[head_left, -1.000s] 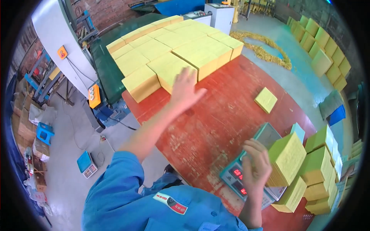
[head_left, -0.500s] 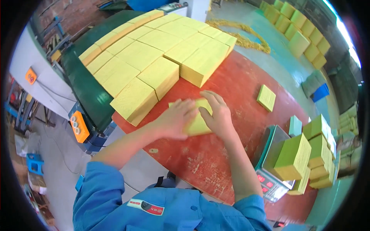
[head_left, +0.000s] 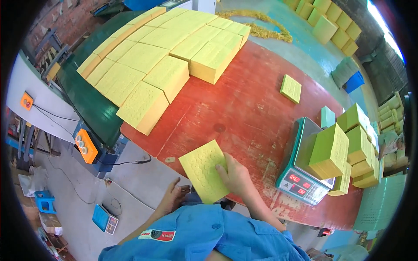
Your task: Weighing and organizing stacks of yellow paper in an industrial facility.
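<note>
My right hand (head_left: 237, 175) grips a thin stack of yellow paper sheets (head_left: 203, 167) by its right edge, thumb on top. Rows of stamped curved marks cover the sheet's face, and the stack is tilted over the table's near edge. Left of it and lower, apart from the paper, my left hand (head_left: 174, 195) has its fingers loosely apart with nothing in them. Another thin yellow paper stack (head_left: 291, 89) lies farther back on the red table (head_left: 244, 113).
Thick yellow paper blocks (head_left: 150, 56) stand in rows at the back left, partly beside a green surface (head_left: 93, 104). On the right, a digital scale (head_left: 300, 182) bears a yellow block (head_left: 328, 150), with more blocks (head_left: 359, 143) beside it. An orange switch box (head_left: 85, 145) sits at left.
Both hands have drawn back toward my body from the tabletop. The right hand has lifted the paper stack, while the left has come off it.
</note>
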The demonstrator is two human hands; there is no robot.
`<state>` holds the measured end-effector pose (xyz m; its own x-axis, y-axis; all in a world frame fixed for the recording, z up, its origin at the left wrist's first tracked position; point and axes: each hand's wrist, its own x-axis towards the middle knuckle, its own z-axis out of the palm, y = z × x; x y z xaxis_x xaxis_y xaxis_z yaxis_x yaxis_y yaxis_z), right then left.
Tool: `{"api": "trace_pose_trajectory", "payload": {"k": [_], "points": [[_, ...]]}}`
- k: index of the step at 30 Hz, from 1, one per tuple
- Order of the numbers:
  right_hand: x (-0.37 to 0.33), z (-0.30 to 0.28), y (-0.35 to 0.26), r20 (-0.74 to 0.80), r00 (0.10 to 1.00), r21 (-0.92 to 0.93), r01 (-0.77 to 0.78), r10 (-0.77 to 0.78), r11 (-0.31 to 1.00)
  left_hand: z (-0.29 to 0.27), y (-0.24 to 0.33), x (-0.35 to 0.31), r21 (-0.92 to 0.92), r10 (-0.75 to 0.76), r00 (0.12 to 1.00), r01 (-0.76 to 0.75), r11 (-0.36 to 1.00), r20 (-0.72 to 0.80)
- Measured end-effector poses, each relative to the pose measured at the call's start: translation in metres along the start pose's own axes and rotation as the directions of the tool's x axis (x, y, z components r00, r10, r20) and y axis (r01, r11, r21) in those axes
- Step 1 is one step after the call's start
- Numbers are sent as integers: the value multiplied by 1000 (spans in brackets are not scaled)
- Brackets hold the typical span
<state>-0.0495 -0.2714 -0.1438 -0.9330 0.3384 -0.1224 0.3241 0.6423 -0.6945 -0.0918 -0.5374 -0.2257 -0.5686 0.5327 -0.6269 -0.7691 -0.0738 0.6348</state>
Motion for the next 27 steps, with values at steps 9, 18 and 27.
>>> {"api": "trace_pose_trajectory", "payload": {"k": [9,18,27], "points": [[-80,10,32,-61,998,103,32,-26,994,97,-25,-51,21,113,974,-119,993,194],[-181,-64,128,119,985,474,-169,127,864,147,-88,-84,7,124,991,-125,992,41],[-217,-194,154,-183,983,775,137,12,617,283,-32,-72,447,424,678,-724,525,600]]}}
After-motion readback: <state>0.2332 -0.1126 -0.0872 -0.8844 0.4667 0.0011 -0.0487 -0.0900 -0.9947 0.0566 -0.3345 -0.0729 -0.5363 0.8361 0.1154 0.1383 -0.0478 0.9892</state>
